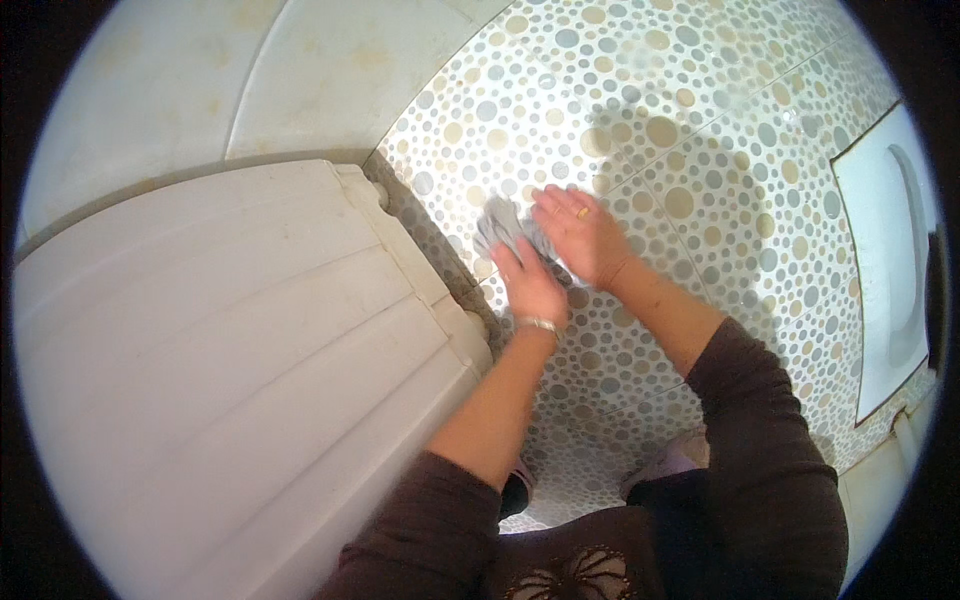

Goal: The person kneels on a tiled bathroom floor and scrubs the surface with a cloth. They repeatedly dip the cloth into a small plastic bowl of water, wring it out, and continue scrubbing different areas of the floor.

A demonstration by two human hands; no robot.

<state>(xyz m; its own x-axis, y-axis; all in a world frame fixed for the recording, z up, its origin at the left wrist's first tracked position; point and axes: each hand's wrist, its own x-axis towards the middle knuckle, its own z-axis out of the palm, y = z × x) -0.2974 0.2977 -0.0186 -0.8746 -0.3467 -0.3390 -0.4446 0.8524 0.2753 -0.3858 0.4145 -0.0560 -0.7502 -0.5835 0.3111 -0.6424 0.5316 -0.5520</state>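
Observation:
A crumpled grey cloth (501, 222) is bunched between my two hands, low over the pebble-patterned floor (679, 202). My left hand (536, 291), with a bracelet at the wrist, grips its near side with the fingers over the fabric. On the cloth's right, my right hand (589, 238) has its fingers stretched forward and wears a ring. Its palm is turned towards the cloth; blur and the angle hide whether those fingers grip it. Part of the fabric is covered by the hands.
A white ribbed plastic unit (225, 330) fills the left side, its edge close to my left arm. Behind it runs a stained pale tiled wall (337, 82). At right, a white squat toilet pan (881, 255) is set in the floor, near a pipe (905, 439).

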